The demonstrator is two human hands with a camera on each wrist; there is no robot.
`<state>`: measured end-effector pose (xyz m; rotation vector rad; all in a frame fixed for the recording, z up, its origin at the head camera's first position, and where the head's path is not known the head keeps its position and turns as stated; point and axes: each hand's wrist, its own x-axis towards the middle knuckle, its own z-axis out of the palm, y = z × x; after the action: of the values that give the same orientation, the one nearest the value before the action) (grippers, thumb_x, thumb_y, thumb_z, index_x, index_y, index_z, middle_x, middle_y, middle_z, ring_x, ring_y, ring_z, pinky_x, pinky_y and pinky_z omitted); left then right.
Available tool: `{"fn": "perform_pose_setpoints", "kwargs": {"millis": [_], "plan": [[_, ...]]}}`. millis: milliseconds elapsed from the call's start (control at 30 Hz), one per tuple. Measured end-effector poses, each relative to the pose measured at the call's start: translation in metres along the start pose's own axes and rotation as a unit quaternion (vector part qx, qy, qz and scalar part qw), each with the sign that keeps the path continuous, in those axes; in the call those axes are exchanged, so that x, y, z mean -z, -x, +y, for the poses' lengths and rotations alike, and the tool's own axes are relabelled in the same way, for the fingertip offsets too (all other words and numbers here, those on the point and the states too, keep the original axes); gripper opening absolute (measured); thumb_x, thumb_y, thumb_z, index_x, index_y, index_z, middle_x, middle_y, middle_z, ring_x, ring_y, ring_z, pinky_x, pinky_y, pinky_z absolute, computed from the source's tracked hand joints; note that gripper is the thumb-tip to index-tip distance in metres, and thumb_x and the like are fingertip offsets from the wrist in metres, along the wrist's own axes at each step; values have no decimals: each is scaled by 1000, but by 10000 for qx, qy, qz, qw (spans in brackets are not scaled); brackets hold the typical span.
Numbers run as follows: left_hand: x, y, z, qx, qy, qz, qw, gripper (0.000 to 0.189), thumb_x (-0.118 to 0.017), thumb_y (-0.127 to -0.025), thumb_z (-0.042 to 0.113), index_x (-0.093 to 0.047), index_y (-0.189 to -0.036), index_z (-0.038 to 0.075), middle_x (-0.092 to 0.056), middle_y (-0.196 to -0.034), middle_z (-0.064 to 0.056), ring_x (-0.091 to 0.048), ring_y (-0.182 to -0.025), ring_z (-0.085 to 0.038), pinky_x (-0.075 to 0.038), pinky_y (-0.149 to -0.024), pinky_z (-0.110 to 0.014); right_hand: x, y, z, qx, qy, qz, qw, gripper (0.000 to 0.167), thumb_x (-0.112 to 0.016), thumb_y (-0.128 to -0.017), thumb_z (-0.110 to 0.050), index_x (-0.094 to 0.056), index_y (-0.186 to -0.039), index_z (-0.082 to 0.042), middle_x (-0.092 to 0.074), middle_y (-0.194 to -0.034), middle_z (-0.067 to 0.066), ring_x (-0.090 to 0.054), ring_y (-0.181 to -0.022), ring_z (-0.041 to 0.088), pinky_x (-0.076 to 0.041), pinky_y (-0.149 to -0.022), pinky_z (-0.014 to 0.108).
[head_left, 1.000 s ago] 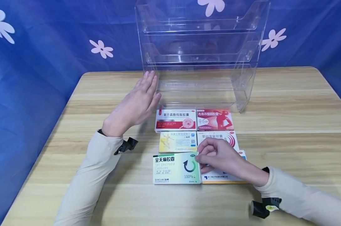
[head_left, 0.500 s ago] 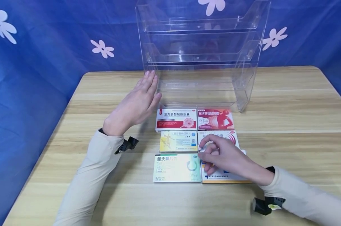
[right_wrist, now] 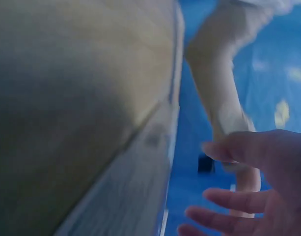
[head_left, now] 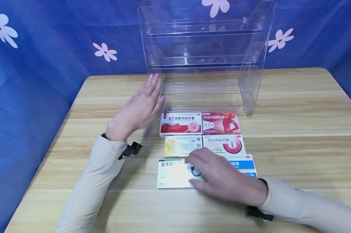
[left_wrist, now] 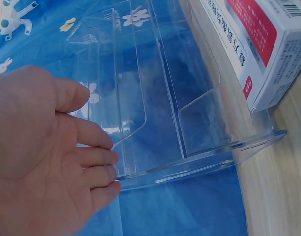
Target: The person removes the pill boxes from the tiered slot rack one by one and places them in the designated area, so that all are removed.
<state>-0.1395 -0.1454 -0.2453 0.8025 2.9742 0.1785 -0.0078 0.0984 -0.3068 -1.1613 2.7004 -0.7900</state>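
My left hand (head_left: pixel 137 110) has its fingers straight, with the fingertips at the left side of a clear plastic tiered rack (head_left: pixel 203 60); the left wrist view shows the palm facing the rack (left_wrist: pixel 177 113). My right hand (head_left: pixel 219 174) is over the right part of a pale green medicine box (head_left: pixel 169 176), thumb and fingers apart; whether it touches the box I cannot tell. It partly covers a white-and-blue medicine box (head_left: pixel 245 164). The right wrist view is blurred and shows the right hand (right_wrist: pixel 258 191) with spread fingers.
Ahead of the green box lie a yellow-and-white box (head_left: pixel 179 145), a white box with pink rings (head_left: pixel 220 145), a red-and-white box (head_left: pixel 180 124) and a red box (head_left: pixel 221 123). They form two columns on the wooden table (head_left: pixel 111 200). A blue curtain (head_left: pixel 62 38) hangs behind.
The green box's near side has settled flat as my right hand let go of its right edge. That hand then moved left over the box, fingers spreading. My left hand has stayed still.
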Motion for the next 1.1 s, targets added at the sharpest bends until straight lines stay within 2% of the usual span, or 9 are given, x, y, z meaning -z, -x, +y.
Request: {"fn": "perform_pose_setpoints", "kwargs": {"millis": [67, 167, 333, 567, 800, 1000, 1100], "plan": [[0, 0, -1, 11, -12, 12, 10000, 64, -16, -106, 37, -8, -151, -7, 3, -159, -20, 8, -146, -27, 0, -120, -40, -8, -5, -10, 299, 639, -204, 9973, 55, -75, -82, -37, -58, -126, -8, -58, -124, 4, -51, -116, 19, -46, -101, 36], [-1, 1, -1, 16, -12, 9, 10000, 64, -17, -106, 37, -8, -151, -7, 3, -159, -20, 8, -146, -27, 0, -120, -40, -18, -10, -20, 548, 1414, -460, 9874, 70, -77, -80, -44, -51, -134, -7, -54, -128, 8, -48, -118, 25, -42, -105, 39], [-2, 2, -1, 45, 3, 4, 10000, 64, -17, -106, 37, -7, -151, -7, 4, -159, -19, 8, -146, -27, -1, -120, -40, -27, -14, -27, 624, 2050, -513, 9754, 77, -78, -78, -44, -47, -137, -5, -53, -128, 11, -49, -114, 27, -43, -101, 41], [-3, 2, -2, -2, -23, 70, 10000, 63, -17, -106, 37, -7, -151, -7, 4, -159, -19, 8, -146, -27, -3, -121, -42, -32, -14, -25, 538, 2284, -200, 9719, 73, -79, -77, -41, -50, -133, -4, -55, -120, 9, -51, -110, 26, -45, -97, 38], [-4, 1, -2, -43, -10, 101, 9999, 63, -19, -106, 36, -8, -151, -7, 3, -159, -20, 7, -146, -27, -3, -121, -41, -35, -14, -24, 380, 2265, 34, 9733, 70, -80, -75, -40, -54, -128, -4, -56, -114, 9, -52, -104, 26, -48, -92, 37], [-5, 2, -3, -72, 20, 150, 9999, 63, -19, -106, 36, -9, -150, -8, 1, -159, -21, 7, -146, -28, -3, -120, -41, -34, -14, -23, 268, 2128, -189, 9765, 75, -78, -77, -43, -50, -134, -4, -55, -121, 11, -51, -111, 28, -46, -98, 39], [-6, 3, -5, -139, 55, 198, 9997, 63, -19, -106, 37, -9, -151, -6, 2, -159, -19, 7, -146, -26, -2, -120, -40, -29, -14, -21, 184, 1661, -423, 9850, 81, -77, -78, -47, -45, -141, -7, -51, -131, 11, -46, -122, 31, -41, -105, 44]]}}
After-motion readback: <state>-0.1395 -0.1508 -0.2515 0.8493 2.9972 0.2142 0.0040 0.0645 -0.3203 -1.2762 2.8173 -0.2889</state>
